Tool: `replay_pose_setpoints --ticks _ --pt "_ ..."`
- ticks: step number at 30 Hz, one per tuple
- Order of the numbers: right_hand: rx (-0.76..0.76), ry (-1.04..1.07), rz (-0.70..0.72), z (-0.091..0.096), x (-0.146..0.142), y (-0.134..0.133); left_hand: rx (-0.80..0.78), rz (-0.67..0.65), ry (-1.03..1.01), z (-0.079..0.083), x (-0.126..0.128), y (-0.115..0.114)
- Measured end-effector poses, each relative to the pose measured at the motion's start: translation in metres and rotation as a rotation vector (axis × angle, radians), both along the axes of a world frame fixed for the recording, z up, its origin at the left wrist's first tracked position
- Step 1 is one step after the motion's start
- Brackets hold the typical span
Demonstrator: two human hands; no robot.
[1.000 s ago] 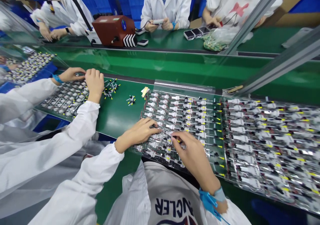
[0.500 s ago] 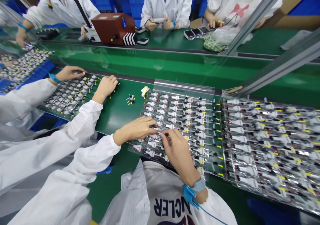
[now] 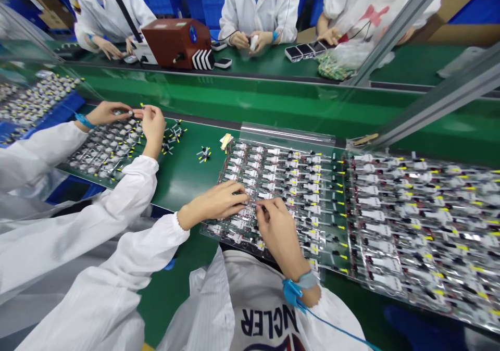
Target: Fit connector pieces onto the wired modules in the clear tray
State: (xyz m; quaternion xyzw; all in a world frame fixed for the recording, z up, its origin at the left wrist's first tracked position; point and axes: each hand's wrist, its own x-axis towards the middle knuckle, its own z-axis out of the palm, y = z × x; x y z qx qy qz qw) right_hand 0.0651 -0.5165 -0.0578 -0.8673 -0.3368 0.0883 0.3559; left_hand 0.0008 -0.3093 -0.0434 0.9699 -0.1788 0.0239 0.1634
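My left hand [image 3: 219,201] reaches in over a clear plastic tray [image 3: 244,247] with its fingertips pinched together. My right hand [image 3: 279,231], with a blue strap at the wrist, pinches just to the right of those fingertips. Anything between the fingers is too small to make out. Rows of small white parts [image 3: 270,177] with red and black wires fill the tray beneath both hands. Dark pieces with yellow tips [image 3: 339,187] line its right side.
To the right lies another filled tray [image 3: 380,229]. A co-worker's hands [image 3: 150,127] work over a tray at left, beside loose dark pieces with yellow tips [image 3: 203,154]. Behind the clear partition stands a brown box-shaped device [image 3: 175,41], with more people. A metal post [image 3: 406,23] slants at right.
My hands stay close together over the tray, with small finger shifts. The neighbouring co-worker's right hand has moved left from the loose yellow-tipped pieces to meet the other hand.
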Motion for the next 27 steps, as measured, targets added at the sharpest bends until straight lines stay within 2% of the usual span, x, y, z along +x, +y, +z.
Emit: replay_pose_setpoints --ticks 12,19,27 --pt "-0.201 0.013 0.05 0.01 0.01 0.013 -0.11 0.044 0.056 -0.012 -0.002 0.002" --pt "-0.254 0.031 0.064 0.012 0.012 0.015 -0.199 0.066 0.033 -0.019 -0.003 0.004" --pt "-0.28 0.032 0.098 0.01 0.013 0.017 -0.219 0.113 0.035 -0.022 -0.004 0.002"
